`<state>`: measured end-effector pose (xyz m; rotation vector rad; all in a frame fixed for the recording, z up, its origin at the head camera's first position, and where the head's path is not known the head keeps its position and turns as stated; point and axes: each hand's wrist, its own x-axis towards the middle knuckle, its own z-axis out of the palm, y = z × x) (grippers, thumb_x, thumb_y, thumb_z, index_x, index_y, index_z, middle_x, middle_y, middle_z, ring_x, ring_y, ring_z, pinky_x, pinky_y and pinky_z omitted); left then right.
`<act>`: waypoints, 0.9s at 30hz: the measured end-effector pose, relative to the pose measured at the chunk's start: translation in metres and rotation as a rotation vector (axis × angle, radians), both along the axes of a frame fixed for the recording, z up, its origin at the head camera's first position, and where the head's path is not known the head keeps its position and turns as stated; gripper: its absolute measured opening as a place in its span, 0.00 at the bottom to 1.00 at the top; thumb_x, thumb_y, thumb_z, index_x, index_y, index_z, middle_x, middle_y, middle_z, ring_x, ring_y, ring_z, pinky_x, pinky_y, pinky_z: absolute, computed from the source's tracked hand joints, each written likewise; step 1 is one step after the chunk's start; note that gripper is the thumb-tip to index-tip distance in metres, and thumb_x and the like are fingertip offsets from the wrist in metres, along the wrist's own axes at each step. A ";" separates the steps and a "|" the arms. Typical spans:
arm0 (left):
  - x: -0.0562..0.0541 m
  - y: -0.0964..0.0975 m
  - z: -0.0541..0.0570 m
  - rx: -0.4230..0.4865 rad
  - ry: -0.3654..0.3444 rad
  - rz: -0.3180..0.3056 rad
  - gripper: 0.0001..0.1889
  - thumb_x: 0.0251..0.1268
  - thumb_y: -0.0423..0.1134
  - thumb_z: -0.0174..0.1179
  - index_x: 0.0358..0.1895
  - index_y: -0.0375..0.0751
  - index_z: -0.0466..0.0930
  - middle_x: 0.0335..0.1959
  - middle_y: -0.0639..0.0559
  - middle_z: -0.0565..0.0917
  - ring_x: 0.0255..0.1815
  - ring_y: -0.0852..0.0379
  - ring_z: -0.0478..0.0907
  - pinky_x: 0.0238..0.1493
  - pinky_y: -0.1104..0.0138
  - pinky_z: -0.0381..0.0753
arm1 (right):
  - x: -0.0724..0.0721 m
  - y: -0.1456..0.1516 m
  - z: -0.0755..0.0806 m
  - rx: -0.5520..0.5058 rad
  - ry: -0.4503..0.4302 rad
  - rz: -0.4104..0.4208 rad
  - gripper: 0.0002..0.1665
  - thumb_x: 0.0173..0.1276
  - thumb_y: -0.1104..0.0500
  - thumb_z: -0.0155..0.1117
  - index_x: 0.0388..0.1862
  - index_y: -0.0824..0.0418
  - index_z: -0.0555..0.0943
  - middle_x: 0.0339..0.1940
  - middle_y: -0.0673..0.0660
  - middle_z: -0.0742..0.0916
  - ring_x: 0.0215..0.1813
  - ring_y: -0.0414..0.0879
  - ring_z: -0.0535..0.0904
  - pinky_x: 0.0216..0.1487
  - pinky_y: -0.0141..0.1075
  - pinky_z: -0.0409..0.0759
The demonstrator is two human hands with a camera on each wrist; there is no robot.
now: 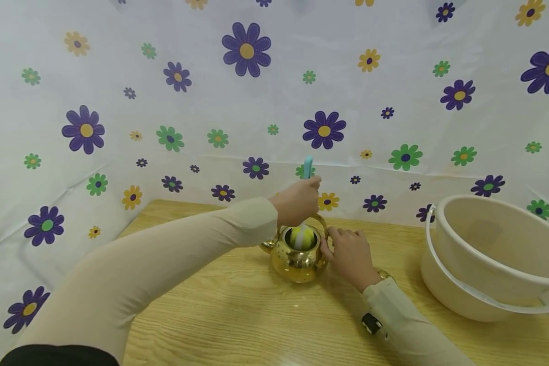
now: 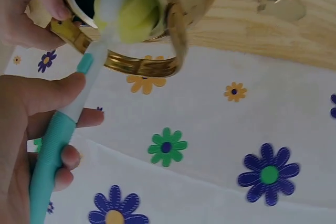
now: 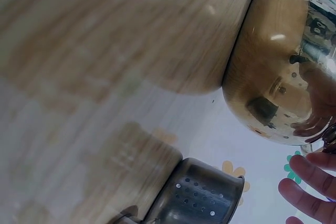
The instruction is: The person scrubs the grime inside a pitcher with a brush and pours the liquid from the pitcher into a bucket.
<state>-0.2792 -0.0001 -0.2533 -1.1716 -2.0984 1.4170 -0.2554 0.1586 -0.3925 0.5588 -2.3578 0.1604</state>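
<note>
My left hand (image 1: 298, 202) grips the teal-and-white handle (image 2: 56, 140) of a cleaning brush. The brush's yellow-green sponge head (image 1: 303, 237) is inside the mouth of a shiny gold teapot (image 1: 297, 265). In the left wrist view, the thumb lies along the handle with fingers curled round it. My right hand (image 1: 351, 252) pinches the teapot at the base of its arched handle (image 2: 142, 67), on the side away from the spout (image 2: 283, 8). The teapot stands upright on the wooden table; its inside is mostly hidden by the sponge.
A large cream bucket (image 1: 439, 269) with a white bail handle stands at the right of the wooden table (image 1: 219, 305). A perforated metal strainer (image 3: 197, 192) lies on the table near my right wrist. Behind hangs a white flower-print sheet (image 1: 274, 96).
</note>
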 end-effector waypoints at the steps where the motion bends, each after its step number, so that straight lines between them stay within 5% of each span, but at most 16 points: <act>1: 0.000 -0.004 0.000 0.026 -0.009 0.006 0.12 0.64 0.48 0.53 0.44 0.52 0.84 0.42 0.56 0.86 0.48 0.58 0.77 0.60 0.62 0.59 | 0.000 0.000 0.000 -0.003 0.000 0.002 0.09 0.63 0.55 0.59 0.32 0.59 0.79 0.19 0.53 0.84 0.23 0.48 0.80 0.33 0.45 0.76; 8: -0.001 -0.029 -0.004 0.206 -0.076 0.032 0.15 0.62 0.54 0.55 0.42 0.51 0.84 0.44 0.53 0.85 0.50 0.55 0.76 0.61 0.63 0.60 | -0.001 0.001 -0.001 -0.001 0.004 -0.002 0.08 0.62 0.55 0.59 0.31 0.59 0.79 0.18 0.52 0.83 0.21 0.47 0.79 0.32 0.45 0.76; 13: 0.000 -0.048 -0.010 0.344 -0.112 -0.007 0.15 0.62 0.55 0.56 0.42 0.51 0.84 0.44 0.52 0.84 0.52 0.52 0.75 0.63 0.61 0.61 | -0.002 0.001 -0.001 0.008 0.007 -0.004 0.09 0.62 0.54 0.59 0.31 0.60 0.79 0.18 0.52 0.83 0.21 0.47 0.79 0.32 0.45 0.76; 27: 0.010 -0.082 -0.024 0.550 -0.079 -0.103 0.16 0.61 0.52 0.59 0.43 0.45 0.82 0.44 0.48 0.83 0.51 0.49 0.75 0.60 0.57 0.66 | 0.001 -0.001 0.002 0.004 -0.039 -0.013 0.09 0.63 0.54 0.59 0.34 0.60 0.80 0.22 0.54 0.85 0.25 0.48 0.81 0.36 0.46 0.77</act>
